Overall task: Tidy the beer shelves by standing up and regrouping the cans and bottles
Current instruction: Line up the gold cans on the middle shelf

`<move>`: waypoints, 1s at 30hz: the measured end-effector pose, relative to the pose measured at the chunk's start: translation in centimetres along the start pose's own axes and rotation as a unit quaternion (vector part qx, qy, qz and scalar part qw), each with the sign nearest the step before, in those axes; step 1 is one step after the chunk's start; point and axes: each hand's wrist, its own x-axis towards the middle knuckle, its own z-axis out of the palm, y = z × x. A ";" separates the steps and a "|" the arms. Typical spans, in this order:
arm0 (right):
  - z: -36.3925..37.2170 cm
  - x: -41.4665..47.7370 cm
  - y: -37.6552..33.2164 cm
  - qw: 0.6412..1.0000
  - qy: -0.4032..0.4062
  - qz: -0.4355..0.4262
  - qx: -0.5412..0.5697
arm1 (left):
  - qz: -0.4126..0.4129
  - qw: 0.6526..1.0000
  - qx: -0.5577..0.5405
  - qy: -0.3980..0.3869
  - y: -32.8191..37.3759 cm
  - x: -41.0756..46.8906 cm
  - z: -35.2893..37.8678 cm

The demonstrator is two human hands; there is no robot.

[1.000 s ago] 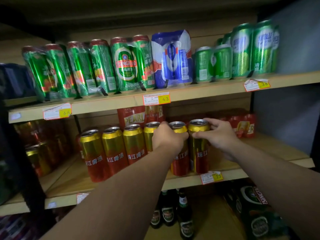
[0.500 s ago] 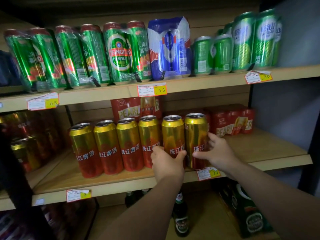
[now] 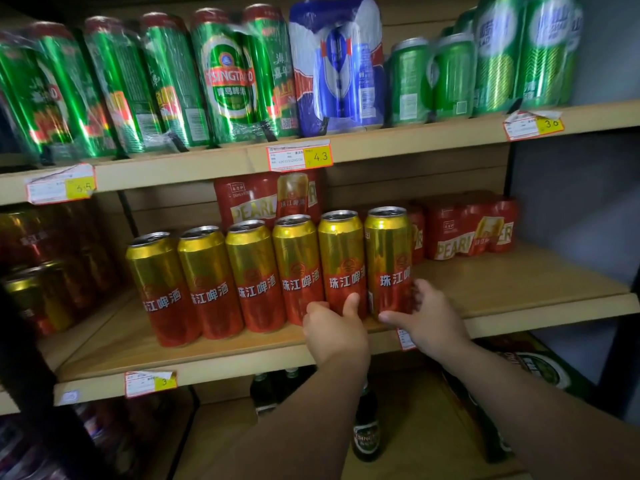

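Several tall gold-and-red cans stand upright in a tight row along the front of the middle shelf (image 3: 519, 306). My left hand (image 3: 334, 329) grips the base of the second can from the right (image 3: 341, 258), with the thumb up its right side. My right hand (image 3: 424, 317) wraps the base of the rightmost can (image 3: 388, 251), thumb in front and fingers round its right side. Both cans stand on the shelf and touch each other.
Red Pearl multipacks (image 3: 467, 226) sit behind and to the right of the row. The top shelf holds wrapped green Tsingtao cans (image 3: 228, 77), a blue pack (image 3: 337, 64) and more green cans (image 3: 498, 60). Dark bottles (image 3: 365, 431) stand on the shelf below. Bare board lies to the right of my right hand.
Both hands have slid down from the tops of the two rightmost cans to their bases. The row now looks closed up and even.
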 end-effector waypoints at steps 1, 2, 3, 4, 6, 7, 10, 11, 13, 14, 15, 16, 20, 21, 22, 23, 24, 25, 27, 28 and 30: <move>0.0 0.1 0.1 1.000 -0.002 0.000 -0.001 | 0.001 1.000 0.003 -0.004 0.0 0.0 0.1; -0.1 0.1 0.2 1.000 -0.008 0.003 0.000 | 0.000 1.000 0.007 -0.006 0.0 0.0 0.1; -0.2 0.1 0.2 1.000 -0.015 0.004 0.002 | -0.002 1.000 0.010 -0.005 0.0 0.1 0.2; -0.2 0.1 0.2 1.000 -0.019 0.006 0.005 | -0.006 1.000 0.009 -0.002 0.0 0.1 0.2; -0.2 0.2 0.0 1.000 -0.015 0.010 0.001 | -0.018 1.000 0.004 0.005 0.1 0.2 0.4; -0.1 0.2 -0.1 1.000 -0.007 0.012 -0.005 | -0.022 1.000 0.004 0.009 0.2 0.1 0.6; 0.3 0.4 -0.4 0.999 0.025 0.018 -0.029 | -0.018 0.999 0.016 0.022 0.3 0.0 0.8; 0.4 0.5 -0.5 0.999 0.034 0.019 -0.034 | -0.017 0.999 0.021 0.024 0.4 -0.1 0.8; 0.7 0.7 -0.7 0.998 0.049 0.024 -0.038 | -0.019 0.999 0.029 0.024 0.5 -0.1 0.9; 0.8 0.7 -0.7 0.997 0.055 0.027 -0.041 | -0.022 0.999 0.032 0.024 0.6 -0.1 1.0; 0.9 0.8 -0.8 0.997 0.060 0.029 -0.044 | -0.024 0.999 0.034 0.023 0.6 -0.1 1.0; 1.1 0.8 -0.8 0.996 0.064 0.030 -0.045 | -0.025 0.999 0.035 0.022 0.7 -0.1 1.1; 1.4 0.9 -0.8 0.995 0.082 0.034 -0.046 | -0.033 0.999 0.030 0.022 0.7 -0.1 1.1; 1.5 0.9 -0.9 0.995 0.085 0.035 -0.047 | -0.035 0.999 0.027 0.024 0.7 -0.1 1.1; 1.5 1.0 -0.9 0.994 0.087 0.037 -0.048 | -0.037 0.999 0.023 0.027 0.8 -0.1 1.1; 1.5 1.0 -1.0 0.994 0.088 0.037 -0.049 | -0.039 0.999 0.020 0.028 0.9 -0.1 1.1; 1.5 1.0 -1.0 0.994 0.089 0.037 -0.049 | -0.042 0.999 0.019 0.027 0.9 -0.1 1.0; 1.5 1.1 -0.9 0.994 0.090 0.037 -0.051 | -0.043 0.999 0.020 0.025 0.9 -0.1 1.0; 1.5 1.1 -0.9 0.994 0.087 0.036 -0.052 | -0.043 0.999 0.022 0.020 0.9 0.0 0.8; 1.5 1.1 -0.9 0.994 0.085 0.036 -0.052 | -0.043 0.999 0.023 0.017 1.0 0.0 0.7; 1.4 1.2 -1.1 0.995 0.080 0.037 -0.051 | -0.040 0.999 0.024 0.006 1.0 0.1 0.4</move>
